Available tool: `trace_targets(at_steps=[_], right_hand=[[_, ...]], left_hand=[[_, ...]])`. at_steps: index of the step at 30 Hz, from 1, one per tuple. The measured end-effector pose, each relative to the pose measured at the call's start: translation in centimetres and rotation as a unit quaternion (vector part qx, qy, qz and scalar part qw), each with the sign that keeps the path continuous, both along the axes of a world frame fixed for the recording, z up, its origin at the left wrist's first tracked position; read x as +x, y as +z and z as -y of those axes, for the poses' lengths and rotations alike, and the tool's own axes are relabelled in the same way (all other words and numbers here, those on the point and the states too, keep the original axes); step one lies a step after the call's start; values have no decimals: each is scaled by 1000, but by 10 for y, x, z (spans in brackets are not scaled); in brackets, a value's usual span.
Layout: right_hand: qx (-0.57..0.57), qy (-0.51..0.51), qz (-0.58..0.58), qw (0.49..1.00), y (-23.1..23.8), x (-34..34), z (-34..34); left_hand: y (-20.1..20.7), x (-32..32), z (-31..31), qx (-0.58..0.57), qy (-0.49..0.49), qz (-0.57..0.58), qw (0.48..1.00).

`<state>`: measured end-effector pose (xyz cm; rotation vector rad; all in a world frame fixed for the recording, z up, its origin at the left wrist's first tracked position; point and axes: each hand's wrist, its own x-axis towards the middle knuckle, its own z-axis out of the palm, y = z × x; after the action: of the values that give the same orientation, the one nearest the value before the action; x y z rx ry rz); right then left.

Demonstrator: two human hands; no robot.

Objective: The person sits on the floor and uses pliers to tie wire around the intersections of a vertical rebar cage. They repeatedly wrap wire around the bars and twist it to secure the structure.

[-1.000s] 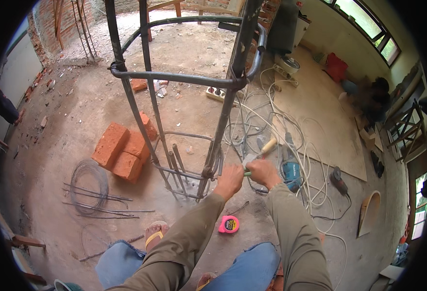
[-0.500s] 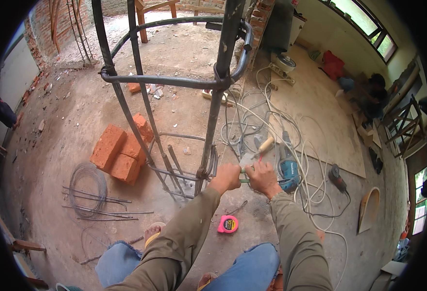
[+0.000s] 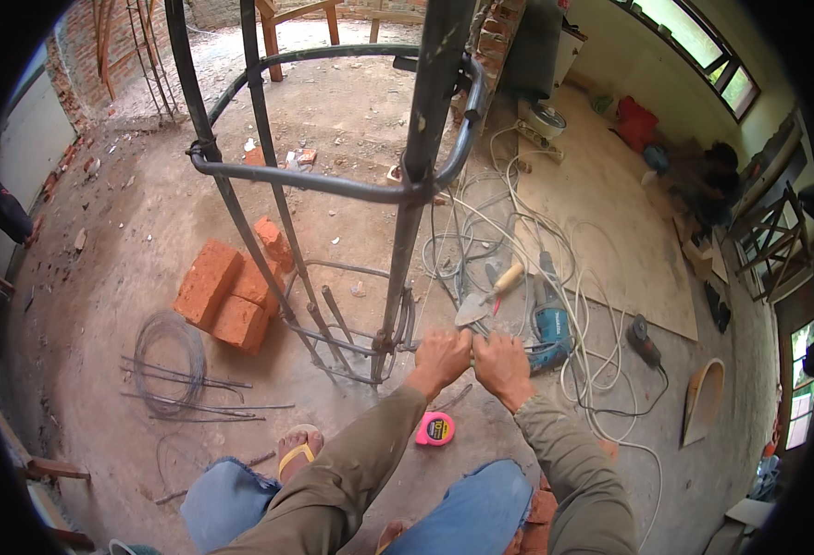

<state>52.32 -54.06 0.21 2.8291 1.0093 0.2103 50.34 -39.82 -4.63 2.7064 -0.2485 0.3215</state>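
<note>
Left hand and right hand closed; I can't tell on what.
I see print on the pink tape measure and teal power tool.

Two hands were in, one left hand and one right hand, near five o'clock! Six had one tape, eight one coil, nine at least three bricks. One cage filled ten to twelve. Toward three: one trowel, one drill, one grinder!

Dusty floor, orange bricks, coiled wire, pink tape measure, grinder
</note>
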Motion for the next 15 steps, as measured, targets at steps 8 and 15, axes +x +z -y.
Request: trace_targets(at_steps=[8, 15], right_hand=[[-15, 6, -151, 988, 5, 35, -1], [-92, 13, -404, 910, 34, 61, -14]], left_hand=[[18, 17, -5, -9, 2, -235, 972], [-1, 1, 0, 15, -12, 16, 1000]])
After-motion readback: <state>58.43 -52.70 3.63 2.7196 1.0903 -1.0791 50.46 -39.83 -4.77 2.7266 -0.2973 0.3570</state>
